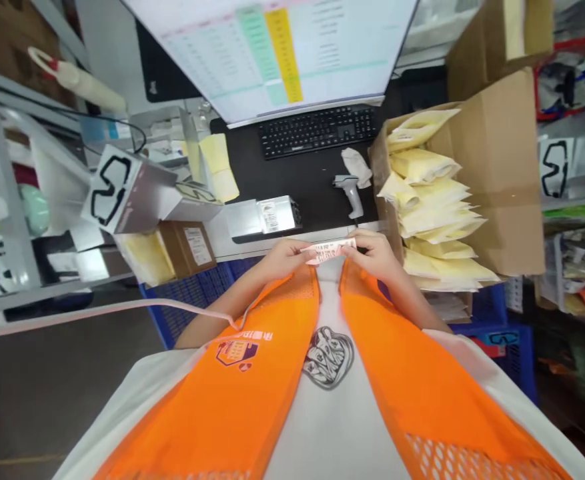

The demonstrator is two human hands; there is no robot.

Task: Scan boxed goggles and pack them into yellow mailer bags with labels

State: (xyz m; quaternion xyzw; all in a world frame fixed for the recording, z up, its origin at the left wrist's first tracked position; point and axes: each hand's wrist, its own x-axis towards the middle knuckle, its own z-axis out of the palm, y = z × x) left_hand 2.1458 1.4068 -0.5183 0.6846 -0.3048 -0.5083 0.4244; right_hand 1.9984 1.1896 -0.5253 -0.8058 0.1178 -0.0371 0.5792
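A small white printed label (328, 251) is stretched between my two hands, just in front of the desk edge. My left hand (289, 257) pinches its left end, and my right hand (372, 252) pinches the other end. Past the hands, a grey barcode scanner (351, 195) lies on the black desk mat (312, 180), beside a crumpled white scrap (356, 165). To the left stands a silver label printer (271, 215) with a printed label on its top.
A cardboard box (502, 180) full of yellow padded envelopes (435, 200) stands on the right. Behind the mat are a black keyboard (317, 131) and a monitor (292, 53) showing a spreadsheet. Boxes (185, 252) and shelving crowd the left; blue crates (192, 300) sit below.
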